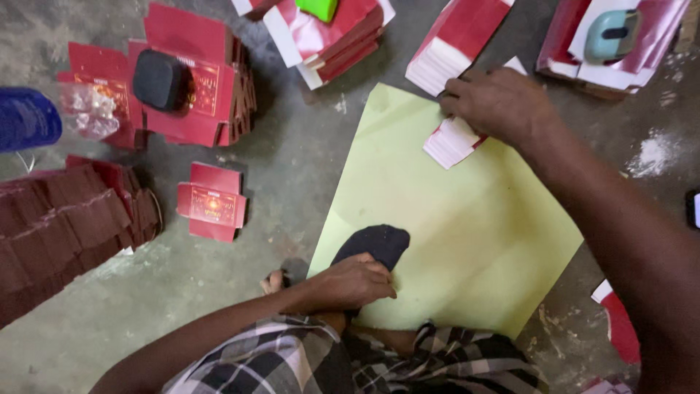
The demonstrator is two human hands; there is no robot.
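My right hand (498, 103) rests on a small stack of flat red-and-white box blanks (450, 141) lying at the top of a pale yellow sheet (459, 241) spread on the floor. My left hand (355, 282) sits low at the sheet's near edge, fingers curled onto a dark oval pad (377, 244). Just beyond the right hand lies a taller stack of the same red-and-white blanks (453, 45).
Piles of red card blanks (191, 80) lie at the left under a black weight (160, 79). One blank (211, 202) lies alone. A dark red fanned pile (69, 219), a blue object (25, 118), further stacks (332, 33) and a teal weight (611, 34) ring the concrete floor.
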